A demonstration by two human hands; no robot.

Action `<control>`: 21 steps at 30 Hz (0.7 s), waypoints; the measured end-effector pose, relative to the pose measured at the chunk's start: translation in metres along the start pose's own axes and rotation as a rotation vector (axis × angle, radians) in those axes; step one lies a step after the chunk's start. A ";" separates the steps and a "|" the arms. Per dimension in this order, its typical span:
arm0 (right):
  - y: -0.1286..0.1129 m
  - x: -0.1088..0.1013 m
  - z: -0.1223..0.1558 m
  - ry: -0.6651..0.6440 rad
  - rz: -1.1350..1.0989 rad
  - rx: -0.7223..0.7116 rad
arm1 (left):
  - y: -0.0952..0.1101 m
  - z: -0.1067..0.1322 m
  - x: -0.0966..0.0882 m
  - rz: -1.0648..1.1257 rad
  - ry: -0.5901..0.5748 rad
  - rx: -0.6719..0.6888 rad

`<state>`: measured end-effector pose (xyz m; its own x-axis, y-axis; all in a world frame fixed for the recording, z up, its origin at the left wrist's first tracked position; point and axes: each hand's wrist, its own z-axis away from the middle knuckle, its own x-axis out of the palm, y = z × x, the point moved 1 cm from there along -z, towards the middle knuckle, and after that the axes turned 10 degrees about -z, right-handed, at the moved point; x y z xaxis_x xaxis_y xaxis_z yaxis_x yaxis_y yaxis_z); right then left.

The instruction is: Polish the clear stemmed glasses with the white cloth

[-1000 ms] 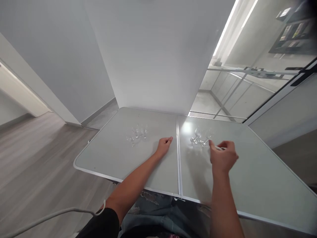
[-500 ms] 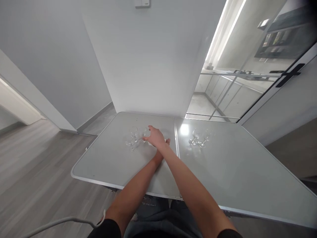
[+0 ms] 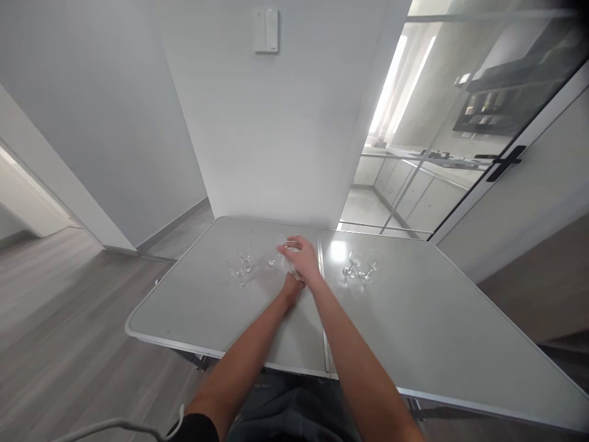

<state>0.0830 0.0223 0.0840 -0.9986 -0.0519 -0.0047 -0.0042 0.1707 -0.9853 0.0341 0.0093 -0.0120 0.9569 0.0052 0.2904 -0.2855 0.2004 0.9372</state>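
Observation:
My right hand (image 3: 304,256) is closed around a clear stemmed glass (image 3: 272,261) that lies tilted, its foot pointing left, above the left half of the table. Just below it is my left hand (image 3: 293,286), its fingers mostly hidden behind my right hand. Something pale shows between the two hands, too blurred to name. To the left stand two more clear stemmed glasses, a rear one (image 3: 246,256) and a front one (image 3: 238,270). Right of the table's seam are another glass (image 3: 350,265) and its neighbour (image 3: 367,274).
The grey table (image 3: 414,325) has a metal rim and a seam (image 3: 321,264) down its middle. A wall with a switch plate (image 3: 265,31) rises behind it. At the right is a glazed door with a black handle (image 3: 506,163). A pale cable (image 3: 124,423) runs at lower left.
My right hand has taken a glass from the left group and drawn it right, toward my left hand. The camera view has tilted up slightly.

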 end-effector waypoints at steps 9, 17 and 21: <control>0.006 -0.114 0.028 -0.165 -0.222 0.194 | 0.010 0.009 -0.016 -0.024 -0.588 -0.005; 0.058 -0.102 0.036 -0.087 -0.489 0.172 | 0.009 0.015 -0.010 -0.277 -0.395 0.163; 0.076 -0.097 0.033 0.136 -0.666 0.081 | 0.009 0.012 -0.011 -0.305 -0.174 0.270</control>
<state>0.1817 0.0078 0.0044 -0.7824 0.0042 0.6228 -0.6210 0.0710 -0.7806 0.0203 -0.0006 -0.0048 0.9829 -0.1841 -0.0009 -0.0171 -0.0960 0.9952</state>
